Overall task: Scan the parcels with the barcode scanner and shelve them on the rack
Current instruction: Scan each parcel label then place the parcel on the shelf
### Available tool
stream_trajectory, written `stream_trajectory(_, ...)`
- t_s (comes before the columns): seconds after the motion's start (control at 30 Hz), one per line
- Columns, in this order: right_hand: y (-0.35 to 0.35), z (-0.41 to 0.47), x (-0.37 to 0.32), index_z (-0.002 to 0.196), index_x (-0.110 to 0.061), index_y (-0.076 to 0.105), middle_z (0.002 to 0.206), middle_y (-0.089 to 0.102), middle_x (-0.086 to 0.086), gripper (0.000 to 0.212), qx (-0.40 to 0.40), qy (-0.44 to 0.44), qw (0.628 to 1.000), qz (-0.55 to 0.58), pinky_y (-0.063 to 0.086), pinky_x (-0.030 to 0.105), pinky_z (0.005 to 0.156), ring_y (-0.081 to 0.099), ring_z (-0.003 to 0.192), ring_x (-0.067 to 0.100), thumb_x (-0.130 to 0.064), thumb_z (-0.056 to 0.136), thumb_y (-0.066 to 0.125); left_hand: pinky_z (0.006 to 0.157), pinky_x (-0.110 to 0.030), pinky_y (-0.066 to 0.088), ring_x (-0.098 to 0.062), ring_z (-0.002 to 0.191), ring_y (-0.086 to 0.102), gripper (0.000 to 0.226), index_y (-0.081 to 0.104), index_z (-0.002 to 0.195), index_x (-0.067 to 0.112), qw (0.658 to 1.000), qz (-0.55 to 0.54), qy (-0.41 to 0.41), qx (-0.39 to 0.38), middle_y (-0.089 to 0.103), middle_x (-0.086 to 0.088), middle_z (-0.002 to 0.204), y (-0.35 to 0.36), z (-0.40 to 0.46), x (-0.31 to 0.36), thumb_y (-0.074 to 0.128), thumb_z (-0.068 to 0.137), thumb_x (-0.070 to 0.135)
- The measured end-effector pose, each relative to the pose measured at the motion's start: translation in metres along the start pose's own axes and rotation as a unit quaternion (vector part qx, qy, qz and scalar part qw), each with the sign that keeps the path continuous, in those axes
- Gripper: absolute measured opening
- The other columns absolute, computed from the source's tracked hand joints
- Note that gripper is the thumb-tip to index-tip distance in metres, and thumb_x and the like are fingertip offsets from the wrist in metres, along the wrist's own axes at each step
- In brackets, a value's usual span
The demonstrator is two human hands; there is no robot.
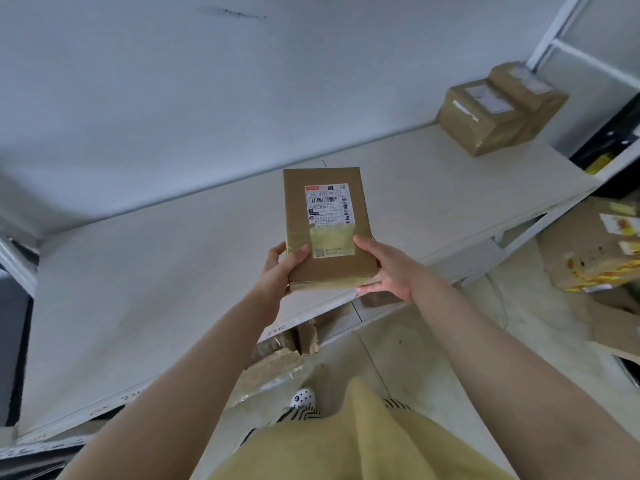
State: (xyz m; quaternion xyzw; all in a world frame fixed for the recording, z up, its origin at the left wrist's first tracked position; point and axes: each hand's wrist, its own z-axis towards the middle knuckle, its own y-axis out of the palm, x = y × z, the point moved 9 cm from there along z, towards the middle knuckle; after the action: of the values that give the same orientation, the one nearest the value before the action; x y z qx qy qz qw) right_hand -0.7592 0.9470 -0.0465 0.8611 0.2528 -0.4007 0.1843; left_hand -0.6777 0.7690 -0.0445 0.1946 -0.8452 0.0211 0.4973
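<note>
both hands grip one flat brown parcel point(327, 230) by its near end, label face up. left hand point(282, 268) has thumb on top at the near left corner, fingers curled under; right hand point(386, 271) has thumb on the right edge and fingers wrapped under the near right corner. the parcel is held over the shelf board point(156, 289) of the rack, far end pointing at the back wall point(207, 81). can't tell if the far end touches the board or hangs just above it.

what could go wrong, imo: grip is only at the near end, so the far end may dip and catch the board, or the parcel may pivot out if one hand lets go early. the shiny tape under the left thumb looks slick, so a slip is possible. if set down too close to the board's front edge it may overhang and tip to the floor. no scanner in view, so can't tell whether this one got scanned; shelving it unscanned would be a miss.

around the parcel: two brown boxes point(498, 109) sit far right of it, at the board's back right corner, well apart from it and not in the way. below the parcel, under the board's front edge, torn cartons point(304, 337) on a lower level. right of the parcel and lower, loose cardboard w/ yellow print point(595, 258) on the floor. nothing on the board stands btw the parcel and the wall.
</note>
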Motion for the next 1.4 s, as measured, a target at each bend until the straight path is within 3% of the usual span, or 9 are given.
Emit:
stream_trajectory(0.1, -0.028, 0.007, -0.004, 0.131, -0.025, 0.053, 0.134, 0.06, 0.006, 0.067, 0.009, 0.004, 1.0, 0.008, 0.056, 0.048, 0.093, 0.058, 0.122, 0.028, -0.063, 0.079, 0.07, 0.093, -0.036, 0.053, -0.018, 0.105, 0.067, 0.112, 0.044, 0.143, 0.021, 1.0, 0.009, -0.005, -0.007, 0.067, -0.001, 0.118, 0.024, 0.016, 0.006, 0.076, 0.045, 0.065)
stream_trajectory(0.2, -0.056, 0.012, -0.013, 0.131, -0.024, 0.053, 0.134, 0.06, 0.007, 0.076, 0.015, 0.006, 1.0, 0.013, 0.055, 0.05, 0.095, 0.06, 0.12, 0.029, -0.065, 0.069, 0.071, 0.097, -0.038, 0.052, -0.018, 0.107, 0.066, 0.112, 0.045, 0.143, 0.021, 1.0, 0.007, -0.005, -0.005, 0.067, -0.001, 0.119, 0.049, 0.033, 0.012, 0.076, 0.045, 0.065)
stream_trajectory(0.4, -0.14, 0.016, -0.037, 0.123, -0.027, 0.055, 0.138, 0.058, 0.006, 0.06, 0.004, 0.009, 1.0, -0.002, 0.052, 0.052, 0.099, 0.058, 0.122, 0.028, -0.063, 0.077, 0.068, 0.09, -0.035, 0.053, -0.017, 0.105, 0.065, 0.106, 0.044, 0.143, 0.022, 1.0, -0.007, 0.003, 0.014, 0.066, 0.0, 0.118, 0.129, 0.067, 0.016, 0.076, 0.05, 0.062)
stream_trajectory(0.6, -0.253, 0.01, -0.057, 0.132, -0.032, 0.051, 0.159, 0.033, 0.002, 0.059, 0.011, 0.04, 0.999, -0.021, 0.053, 0.051, 0.099, 0.034, 0.144, 0.033, -0.061, 0.083, 0.067, 0.1, -0.041, 0.051, -0.021, 0.112, 0.065, 0.107, 0.047, 0.142, 0.022, 0.999, -0.034, -0.003, 0.034, 0.066, -0.001, 0.123, 0.235, 0.102, 0.01, 0.075, 0.048, 0.065)
stream_trajectory(0.77, -0.321, 0.011, -0.064, 0.131, -0.025, 0.055, 0.144, 0.052, 0.007, 0.066, 0.028, 0.08, 0.996, 0.019, 0.053, 0.055, 0.097, 0.051, 0.129, 0.036, -0.057, 0.077, 0.077, 0.105, -0.047, 0.048, -0.024, 0.115, 0.061, 0.088, 0.042, 0.144, 0.023, 0.996, -0.052, -0.046, 0.06, 0.062, -0.002, 0.125, 0.301, 0.124, 0.002, 0.076, 0.072, 0.06)
stream_trajectory(0.87, -0.341, 0.017, -0.071, 0.116, -0.026, 0.059, 0.13, 0.062, 0.007, 0.046, 0.026, 0.086, 0.996, 0.024, 0.051, 0.055, 0.1, 0.058, 0.12, 0.036, -0.055, 0.083, 0.072, 0.101, -0.049, 0.049, -0.026, 0.114, 0.06, 0.072, 0.04, 0.144, 0.021, 0.993, -0.057, -0.077, 0.072, 0.06, -0.006, 0.124, 0.319, 0.137, 0.002, 0.069, 0.087, 0.054)
stream_trajectory(1.1, -0.38, 0.048, -0.086, 0.128, -0.021, 0.054, 0.124, 0.064, 0.008, 0.065, 0.083, 0.088, 0.991, 0.054, 0.047, 0.059, 0.102, 0.06, 0.115, 0.033, -0.057, 0.078, 0.076, 0.09, -0.049, 0.057, -0.031, 0.109, 0.063, 0.057, 0.053, 0.134, 0.014, 0.992, -0.029, -0.117, 0.045, 0.064, -0.009, 0.119, 0.342, 0.185, 0.02, 0.067, 0.092, 0.049)
stream_trajectory(1.27, -0.408, 0.071, -0.104, 0.139, -0.023, 0.049, 0.149, 0.046, 0.01, 0.076, 0.152, 0.059, 0.982, 0.094, 0.05, 0.054, 0.101, 0.046, 0.133, 0.036, -0.06, 0.078, 0.075, 0.064, -0.038, 0.062, -0.034, 0.113, 0.064, 0.065, 0.043, 0.143, 0.018, 0.992, -0.034, -0.103, 0.071, 0.06, -0.009, 0.13, 0.36, 0.225, 0.035, 0.067, 0.092, 0.05)
stream_trajectory(1.4, -0.421, 0.091, -0.113, 0.144, -0.017, 0.046, 0.155, 0.037, 0.007, 0.068, 0.179, 0.037, 0.976, 0.117, 0.05, 0.043, 0.104, 0.041, 0.138, 0.033, -0.044, 0.088, 0.072, 0.075, -0.04, 0.061, -0.027, 0.106, 0.064, 0.069, 0.033, 0.151, 0.024, 0.991, -0.011, -0.085, 0.098, 0.057, -0.006, 0.132, 0.373, 0.25, 0.051, 0.062, 0.095, 0.053)
